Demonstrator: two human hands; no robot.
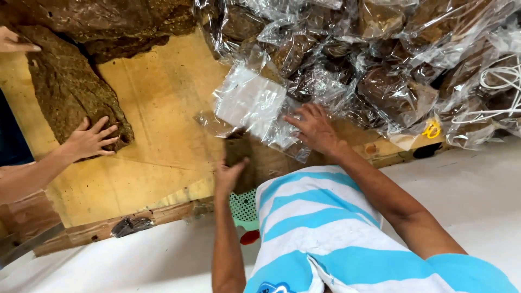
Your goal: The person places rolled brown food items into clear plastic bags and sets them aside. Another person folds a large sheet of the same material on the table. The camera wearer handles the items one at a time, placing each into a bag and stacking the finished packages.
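Observation:
My left hand [229, 176] grips the near end of a dark brown pressed block [237, 152] standing on the wooden board [163, 108]. The block's far end sits at the mouth of a clear plastic bag [251, 106]. My right hand [315, 129] lies flat with fingers spread on that bag's right edge, holding it down. Behind them is a heap of clear bags filled with brown material [380, 59].
A co-worker's hand [91, 140] presses on a long brown slab [68, 87] at the left; another hand [13, 42] shows at the top left edge. White cord [502, 81] and a yellow clip [432, 130] lie at the right. White floor surrounds the board.

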